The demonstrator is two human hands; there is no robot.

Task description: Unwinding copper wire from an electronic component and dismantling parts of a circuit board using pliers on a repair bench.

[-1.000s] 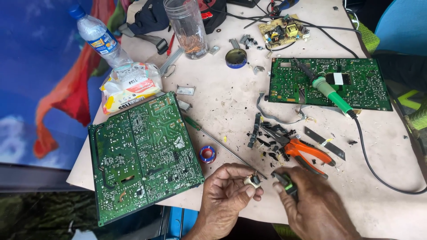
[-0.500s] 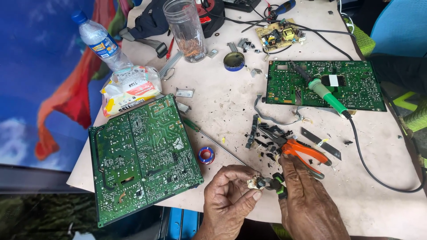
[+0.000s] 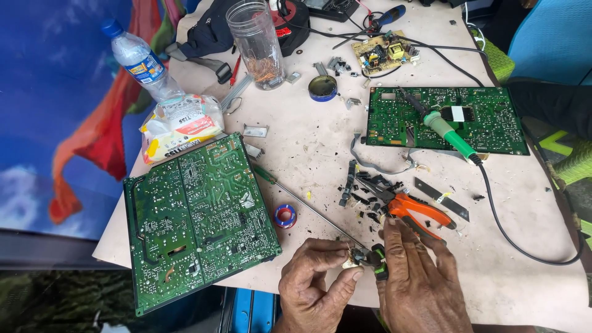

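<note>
My left hand [image 3: 313, 282] pinches a small electronic component [image 3: 353, 258] at the table's near edge. Beside it, my right hand [image 3: 414, 279] grips a small black and green tool [image 3: 377, 261] whose tip touches that component. The two hands meet fingertip to fingertip. Orange-handled pliers [image 3: 412, 208] lie just beyond my right hand. A thin screwdriver [image 3: 308, 206] with a green handle runs diagonally toward my left hand. A large green circuit board [image 3: 197, 216] lies to the left of my hands.
A second green circuit board [image 3: 445, 120] lies at the right with a green soldering iron [image 3: 449, 132] on it, cord trailing round. A small solder spool [image 3: 285, 216], a clear jar [image 3: 256, 43], a water bottle [image 3: 139, 58], a snack packet [image 3: 180, 126] and black scraps [image 3: 364, 191] are about.
My hands have come closer together, and the tool tip now meets the component. The view has shifted slightly; the boards and tools on the table have stayed put.
</note>
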